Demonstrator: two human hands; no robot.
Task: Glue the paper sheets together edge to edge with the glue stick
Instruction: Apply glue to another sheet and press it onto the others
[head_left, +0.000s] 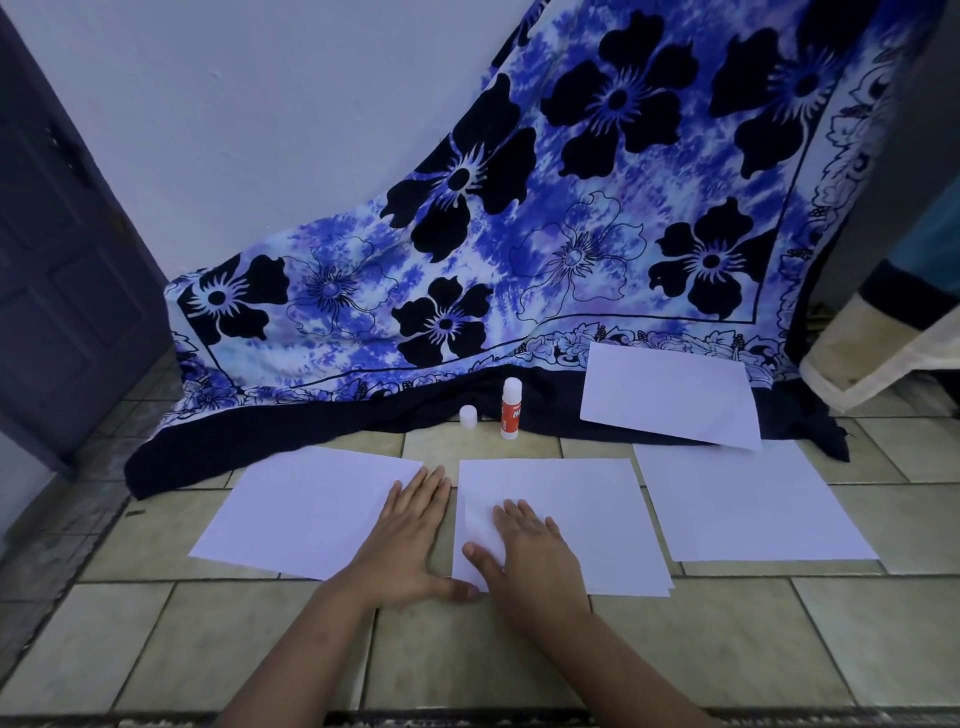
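Note:
Several white paper sheets lie on the tiled floor: a left sheet (306, 512), a middle stack (587, 519), a right sheet (743, 501) and a far sheet (670, 395) resting on the cloth's dark hem. My left hand (410, 540) lies flat, fingers apart, on the left sheet's right edge. Flat on the middle stack's left part rests my right hand (530, 551). A narrow gap of tile separates the left sheet from the middle stack. An uncapped glue stick (511, 408) stands upright behind the sheets, with its white cap (468, 417) beside it on the left.
A blue floral cloth (571, 218) hangs down the wall and spreads onto the floor (467, 654) behind the sheets. A dark door (62, 260) stands at the left. A cream-coloured piece of furniture (878, 353) sits at the right edge.

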